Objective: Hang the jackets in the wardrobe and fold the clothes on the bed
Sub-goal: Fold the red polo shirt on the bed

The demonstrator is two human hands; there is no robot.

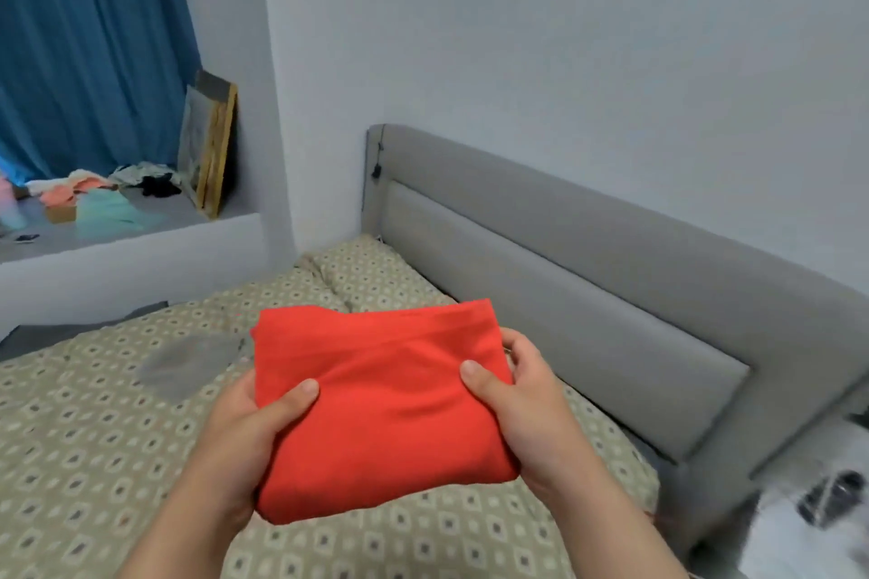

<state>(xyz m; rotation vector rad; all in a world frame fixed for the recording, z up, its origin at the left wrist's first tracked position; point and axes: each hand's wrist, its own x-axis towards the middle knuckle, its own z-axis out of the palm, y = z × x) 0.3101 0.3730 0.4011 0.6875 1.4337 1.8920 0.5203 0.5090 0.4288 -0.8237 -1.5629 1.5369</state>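
Note:
A folded red garment is held up above the bed. My left hand grips its left edge, thumb on top and fingers underneath. My right hand grips the right edge the same way, thumb pressed on the red cloth. The bed has a beige patterned cover with a grey patch on it. No jacket and no wardrobe are in view.
A grey padded headboard runs along the wall at the right. A ledge at the left holds several loose clothes and a leaning framed picture, with a blue curtain behind. Blurred objects lie at the lower right.

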